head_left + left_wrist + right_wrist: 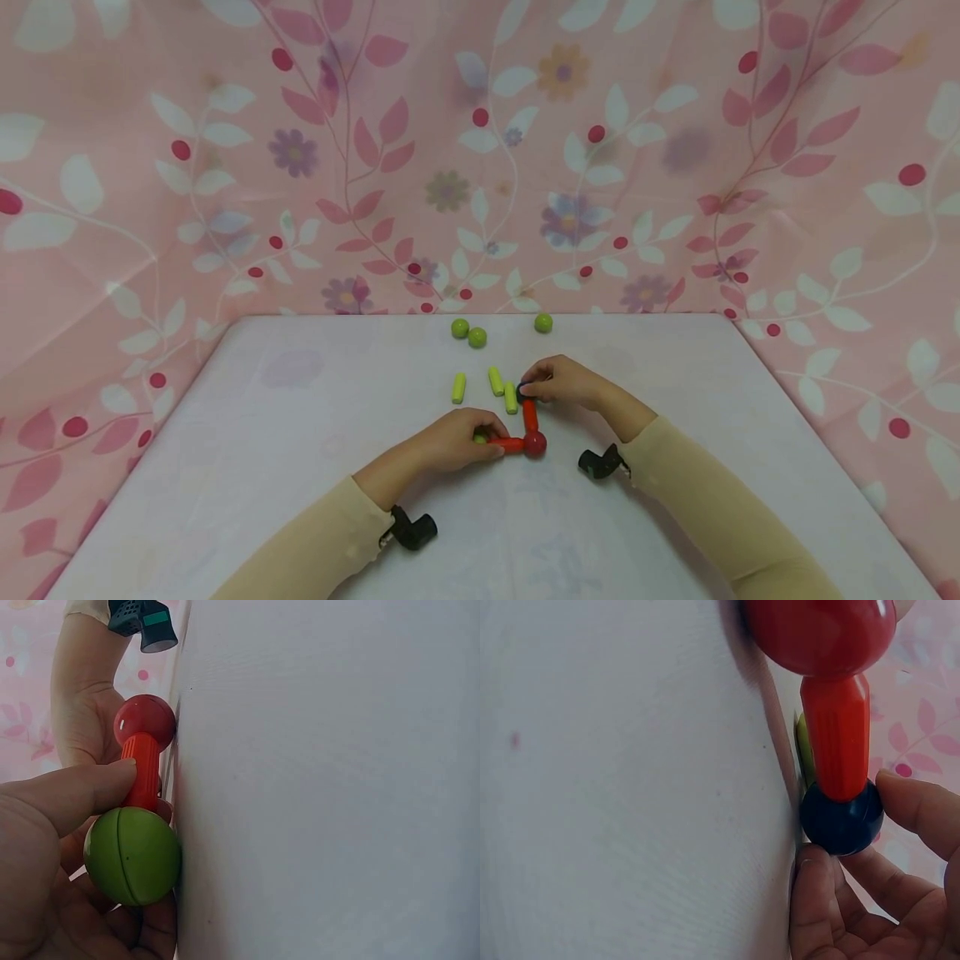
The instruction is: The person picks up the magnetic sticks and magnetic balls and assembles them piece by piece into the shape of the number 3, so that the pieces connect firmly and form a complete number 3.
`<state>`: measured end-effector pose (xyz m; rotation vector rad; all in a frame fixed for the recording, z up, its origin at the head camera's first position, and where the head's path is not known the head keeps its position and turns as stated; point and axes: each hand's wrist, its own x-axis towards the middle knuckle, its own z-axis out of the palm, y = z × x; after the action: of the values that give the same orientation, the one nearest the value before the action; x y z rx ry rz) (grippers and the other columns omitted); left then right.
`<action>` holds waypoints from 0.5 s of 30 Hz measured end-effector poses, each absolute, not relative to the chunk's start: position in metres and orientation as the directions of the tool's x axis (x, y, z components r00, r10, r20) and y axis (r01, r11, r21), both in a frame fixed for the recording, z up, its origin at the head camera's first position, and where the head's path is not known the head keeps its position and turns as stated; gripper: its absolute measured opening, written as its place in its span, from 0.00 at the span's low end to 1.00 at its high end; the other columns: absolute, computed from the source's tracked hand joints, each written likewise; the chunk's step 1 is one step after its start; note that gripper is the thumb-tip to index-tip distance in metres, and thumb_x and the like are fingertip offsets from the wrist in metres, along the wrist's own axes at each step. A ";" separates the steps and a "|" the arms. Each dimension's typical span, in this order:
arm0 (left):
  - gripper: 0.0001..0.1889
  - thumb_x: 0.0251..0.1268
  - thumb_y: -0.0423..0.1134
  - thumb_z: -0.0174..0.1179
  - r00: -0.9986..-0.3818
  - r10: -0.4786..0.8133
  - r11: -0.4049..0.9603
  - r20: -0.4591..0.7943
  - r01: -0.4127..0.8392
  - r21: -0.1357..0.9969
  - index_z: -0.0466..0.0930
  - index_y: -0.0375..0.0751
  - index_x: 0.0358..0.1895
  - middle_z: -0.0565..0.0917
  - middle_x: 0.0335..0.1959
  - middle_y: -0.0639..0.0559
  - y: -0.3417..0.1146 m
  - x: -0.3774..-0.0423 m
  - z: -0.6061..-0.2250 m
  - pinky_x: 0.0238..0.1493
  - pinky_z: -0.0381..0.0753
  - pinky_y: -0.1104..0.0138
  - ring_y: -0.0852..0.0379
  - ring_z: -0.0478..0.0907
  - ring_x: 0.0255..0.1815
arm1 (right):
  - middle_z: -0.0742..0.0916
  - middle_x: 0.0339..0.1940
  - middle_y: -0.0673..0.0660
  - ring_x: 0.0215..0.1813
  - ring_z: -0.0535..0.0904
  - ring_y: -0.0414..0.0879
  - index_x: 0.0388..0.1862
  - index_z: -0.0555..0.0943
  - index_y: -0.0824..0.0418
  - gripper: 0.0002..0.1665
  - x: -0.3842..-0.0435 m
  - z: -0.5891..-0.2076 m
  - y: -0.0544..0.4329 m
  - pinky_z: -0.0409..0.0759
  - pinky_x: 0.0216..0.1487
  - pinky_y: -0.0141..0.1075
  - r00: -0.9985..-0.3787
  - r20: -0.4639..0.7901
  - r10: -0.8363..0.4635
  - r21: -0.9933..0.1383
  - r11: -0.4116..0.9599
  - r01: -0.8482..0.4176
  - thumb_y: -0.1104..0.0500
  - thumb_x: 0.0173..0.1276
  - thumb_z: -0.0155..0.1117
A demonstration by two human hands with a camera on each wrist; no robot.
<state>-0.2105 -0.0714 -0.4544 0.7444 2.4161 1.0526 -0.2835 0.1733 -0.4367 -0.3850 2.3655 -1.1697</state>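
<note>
An L-shaped piece lies on the table, with a red ball (535, 444) at its corner and two red rods running from it. My left hand (457, 440) pinches the left rod (141, 771) between thumb and fingers, close to the green ball (133, 856) on that rod's end. The other rod (836, 739) points away from me and ends in a dark blue ball (842, 819). Around that blue ball curl the thumb and fingers of my right hand (566, 382). In the head view the fingers partly cover both end balls.
Yellow-green rods (459, 388) lie loose just beyond my hands, one close to the blue ball. Farther back are three green balls (477, 337) near the table's far edge. A flowered pink cloth (450, 167) hangs behind the white table (247, 400).
</note>
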 end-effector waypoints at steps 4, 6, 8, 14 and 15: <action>0.06 0.67 0.43 0.66 -0.777 0.613 0.574 -0.145 0.312 0.757 0.84 0.55 0.45 0.81 0.35 0.64 -0.072 -0.210 -0.454 0.47 0.75 0.65 0.62 0.76 0.40 | 0.85 0.43 0.55 0.40 0.79 0.47 0.55 0.82 0.64 0.19 -0.282 -0.436 0.175 0.80 0.46 0.37 -0.856 -0.281 -0.433 -0.804 0.594 -0.037 0.55 0.70 0.67; 0.06 0.67 0.43 0.66 -0.778 0.611 0.576 -0.146 0.310 0.756 0.84 0.55 0.45 0.81 0.35 0.64 -0.072 -0.210 -0.454 0.47 0.75 0.65 0.62 0.76 0.40 | 0.85 0.44 0.55 0.40 0.80 0.47 0.56 0.82 0.64 0.20 -0.282 -0.436 0.177 0.80 0.46 0.38 -0.862 -0.266 -0.431 -0.803 0.595 -0.049 0.54 0.70 0.67; 0.06 0.67 0.43 0.66 -0.779 0.609 0.578 -0.147 0.309 0.755 0.84 0.54 0.45 0.81 0.35 0.63 -0.072 -0.210 -0.454 0.47 0.75 0.65 0.61 0.76 0.40 | 0.85 0.43 0.55 0.41 0.81 0.47 0.56 0.82 0.64 0.20 -0.281 -0.436 0.179 0.80 0.46 0.38 -0.873 -0.248 -0.419 -0.799 0.598 -0.060 0.53 0.70 0.67; 0.06 0.67 0.44 0.66 -0.784 0.601 0.594 -0.156 0.307 0.744 0.84 0.55 0.45 0.81 0.35 0.64 -0.071 -0.209 -0.454 0.47 0.74 0.64 0.61 0.75 0.40 | 0.85 0.40 0.54 0.40 0.81 0.47 0.53 0.83 0.61 0.17 -0.273 -0.433 0.184 0.80 0.43 0.38 -0.905 -0.214 -0.367 -0.774 0.629 -0.072 0.54 0.70 0.67; 0.06 0.67 0.45 0.66 -0.786 0.599 0.596 -0.157 0.306 0.743 0.84 0.56 0.45 0.81 0.35 0.64 -0.071 -0.209 -0.454 0.47 0.74 0.64 0.61 0.75 0.40 | 0.85 0.40 0.54 0.40 0.80 0.47 0.53 0.83 0.61 0.17 -0.271 -0.433 0.185 0.79 0.43 0.38 -0.908 -0.210 -0.362 -0.771 0.632 -0.074 0.54 0.70 0.67</action>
<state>-0.2090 -0.0709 -0.4542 0.7259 2.4345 1.0258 -0.2710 0.1848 -0.4327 -0.3482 2.5100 -1.1640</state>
